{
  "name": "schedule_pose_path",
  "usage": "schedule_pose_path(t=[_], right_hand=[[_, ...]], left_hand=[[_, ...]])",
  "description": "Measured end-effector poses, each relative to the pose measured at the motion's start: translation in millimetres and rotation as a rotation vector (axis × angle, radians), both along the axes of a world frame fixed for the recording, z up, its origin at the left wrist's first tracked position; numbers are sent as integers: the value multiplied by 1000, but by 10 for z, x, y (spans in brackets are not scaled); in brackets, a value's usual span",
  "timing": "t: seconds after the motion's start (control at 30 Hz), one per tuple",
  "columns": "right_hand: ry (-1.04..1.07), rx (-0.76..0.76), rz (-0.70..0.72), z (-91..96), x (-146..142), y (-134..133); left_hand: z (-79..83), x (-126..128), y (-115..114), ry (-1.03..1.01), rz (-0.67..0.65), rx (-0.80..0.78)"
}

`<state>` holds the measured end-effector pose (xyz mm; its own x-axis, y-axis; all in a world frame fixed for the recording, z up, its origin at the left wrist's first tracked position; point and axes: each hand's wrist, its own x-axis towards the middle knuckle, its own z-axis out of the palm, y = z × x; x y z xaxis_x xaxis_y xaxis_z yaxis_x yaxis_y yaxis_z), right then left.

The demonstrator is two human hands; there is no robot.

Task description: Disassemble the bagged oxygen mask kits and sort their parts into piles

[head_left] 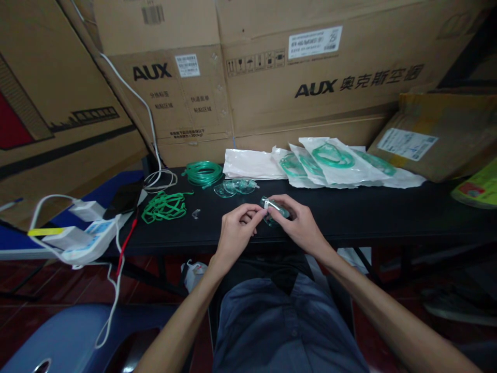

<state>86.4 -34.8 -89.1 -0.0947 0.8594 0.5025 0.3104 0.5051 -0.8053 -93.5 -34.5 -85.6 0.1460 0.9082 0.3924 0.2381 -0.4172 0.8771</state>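
Observation:
Over the front of the black table I hold a clear green oxygen mask between both hands. My right hand is closed round its right side, thumb and fingers gripping it. The thumb and index finger of my left hand pinch at its left edge, beside a small pale strip; the other left fingers are curled. Just behind lie several more clear masks, nested in a row. To the left are a heap of green elastic straps, a coil of green tubing and a small clear piece.
Bagged masks with green tubing and flat white pouches line the table's back. Large cardboard boxes stand behind. At left are a power strip with white cables and a dark phone. A blue stool stands below.

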Motion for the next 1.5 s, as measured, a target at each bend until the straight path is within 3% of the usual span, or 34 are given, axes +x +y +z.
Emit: schedule_pose_path(t=[0.4, 1.03, 1.5], right_hand=[[45, 1, 32, -28, -11, 8], [-33, 40, -4, 14, 13, -12], [-19, 16, -22, -3, -12, 7]], left_hand=[[-1, -2, 9, 51, -45, -30], [-9, 32, -23, 119, -49, 107], [1, 9, -5, 88, -98, 59]])
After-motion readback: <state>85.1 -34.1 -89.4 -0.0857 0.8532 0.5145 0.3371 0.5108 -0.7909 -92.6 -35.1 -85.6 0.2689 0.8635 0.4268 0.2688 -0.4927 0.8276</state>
